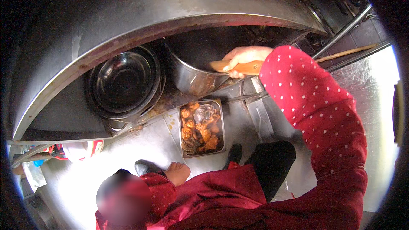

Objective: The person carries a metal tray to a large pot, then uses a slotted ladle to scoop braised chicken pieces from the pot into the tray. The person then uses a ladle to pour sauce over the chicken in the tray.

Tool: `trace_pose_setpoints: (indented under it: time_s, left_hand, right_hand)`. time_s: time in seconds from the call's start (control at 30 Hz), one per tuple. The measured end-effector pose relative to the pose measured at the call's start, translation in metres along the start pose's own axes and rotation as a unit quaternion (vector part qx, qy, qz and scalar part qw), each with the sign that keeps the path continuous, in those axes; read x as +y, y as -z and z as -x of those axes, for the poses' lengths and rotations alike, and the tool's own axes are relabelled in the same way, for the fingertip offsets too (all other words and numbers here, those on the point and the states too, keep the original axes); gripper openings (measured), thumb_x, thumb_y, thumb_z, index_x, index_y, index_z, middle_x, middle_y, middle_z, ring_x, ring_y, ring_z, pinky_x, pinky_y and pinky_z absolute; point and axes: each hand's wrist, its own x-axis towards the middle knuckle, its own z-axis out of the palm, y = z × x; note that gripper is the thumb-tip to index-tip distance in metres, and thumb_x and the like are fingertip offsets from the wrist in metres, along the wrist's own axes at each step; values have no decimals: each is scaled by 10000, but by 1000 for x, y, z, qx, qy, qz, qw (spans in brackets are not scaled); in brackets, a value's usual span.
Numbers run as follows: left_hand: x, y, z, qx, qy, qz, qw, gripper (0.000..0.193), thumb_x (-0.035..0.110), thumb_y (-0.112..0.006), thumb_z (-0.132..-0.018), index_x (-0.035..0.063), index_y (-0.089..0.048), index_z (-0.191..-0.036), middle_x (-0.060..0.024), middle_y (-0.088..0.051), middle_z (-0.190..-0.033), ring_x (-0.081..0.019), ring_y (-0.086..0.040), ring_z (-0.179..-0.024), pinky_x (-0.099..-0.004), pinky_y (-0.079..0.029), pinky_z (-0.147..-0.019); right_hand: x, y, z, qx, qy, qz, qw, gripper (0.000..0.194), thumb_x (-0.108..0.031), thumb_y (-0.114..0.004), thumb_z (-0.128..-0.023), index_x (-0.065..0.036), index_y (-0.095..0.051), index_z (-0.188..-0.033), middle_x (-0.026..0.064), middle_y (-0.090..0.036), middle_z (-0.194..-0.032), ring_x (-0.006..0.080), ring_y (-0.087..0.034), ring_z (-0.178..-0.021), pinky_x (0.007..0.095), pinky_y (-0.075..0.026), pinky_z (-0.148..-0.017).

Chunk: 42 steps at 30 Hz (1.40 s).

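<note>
My right hand (244, 59) grips the broad wooden handle (250, 67) of a utensil at the rim of a deep metal pot (195, 78). The utensil's far end is lost in the dark of the pot. Low by my body, my left hand (178, 173) is curled, with nothing visible in it. Below the pot, a rectangular metal tray (223, 127) holds several browned, sauced pieces of food (204, 134), which look like meat. A crumpled clear plastic bag (205, 113) lies among them.
Left of the pot sits a wide black pan or basin (126, 81). A curved-looking metal edge (127, 28) spans above both. At right are a metal rail (345, 32), a thin wooden stick (348, 52) and a bright metal surface (367, 102). A white container (80, 150) stands low at left.
</note>
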Motion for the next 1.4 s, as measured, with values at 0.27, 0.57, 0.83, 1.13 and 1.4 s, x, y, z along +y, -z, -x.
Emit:
trace_pose_setpoints:
  time_s: [0.27, 0.57, 0.83, 1.13, 1.4]
  left_hand:
    - [-1, -6, -3, 31, -1, -23, 999, 152, 62, -561, -724, -17, -669, -797, -201, -653, -829, -341, -649, -798, -436, -517, -683]
    - [-4, -3, -5, 46, -24, -14, 999, 133, 74, -549, -709, -8, -640, -760, -202, -634, -782, -342, -644, -776, -461, -509, -664]
    - [-8, -6, -10, 8, -7, -8, 1000, 129, 78, -553, -710, 1, -642, -762, -201, -639, -799, -342, -644, -783, -470, -505, -673]
    - [-3, -6, -12, 13, 0, -23, 1000, 137, 65, -549, -720, 0, -655, -777, -188, -647, -832, -329, -639, -836, -449, -500, -714]
    - [-3, -3, -10, -4, 2, -9, 1000, 173, 20, -546, -707, -32, -667, -820, -214, -643, -852, -344, -630, -861, -441, -491, -745]
  right_hand:
    - [32, -14, 22, 66, 97, -237, 964, 150, -144, -533, -907, -8, -507, -963, 25, -530, -785, 67, -514, -630, 200, -438, -547]
    - [55, -39, 47, 128, 155, -269, 942, 244, -97, -530, -906, -35, -473, -1135, 52, -538, -800, 56, -515, -573, 173, -436, -462]
    - [60, -53, 69, 145, 186, -259, 937, 228, -129, -544, -887, -28, -499, -1087, 19, -537, -766, 50, -509, -595, 183, -426, -490]
    - [39, -25, 79, 333, 75, 206, 917, 492, 27, -532, -808, 8, -412, -1285, 65, -558, -676, 129, -540, -508, 257, -452, -447]
    - [-1, -9, 10, 334, -54, 750, 569, 398, -57, -431, -860, -6, -476, -1252, 244, -640, -913, 358, -652, -835, 430, -536, -729]
